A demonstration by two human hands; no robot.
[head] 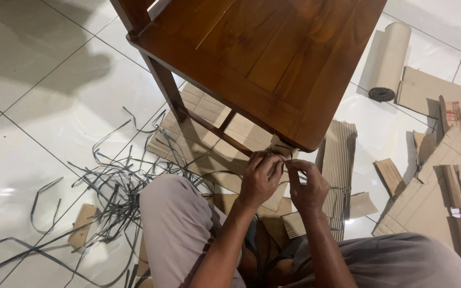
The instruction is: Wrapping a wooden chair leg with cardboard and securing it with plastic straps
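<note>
Floor: glossy white tiled floor (44,96), grey grout lines running diagonally, a soft shadow across the upper left.
Furniture: a reddish-brown slatted wooden chair seat (273,48) fills the top centre, one square leg (167,88) and a thin cross rail dropping toward the floor.
Cardboard: flat brown corrugated cardboard sheets (444,186) lie at right, more under the seat – beside them a rolled tube of brown paper (390,58).
Strapping: a loose tangle of dark plastic packing straps (113,186) sprawls across the tiles at left, near the person's knee.
Wrapping: a small brown cardboard wrap (281,146) sits on the seat's near corner, just above both hands.
Left hand: left hand (260,178) curled, fingertips pinched at the lower edge of the wrap.
Right hand: right hand (308,186) touching the left, thumb and forefinger pressed together – apparently on a thin strap, though it is too small to make out.
</note>
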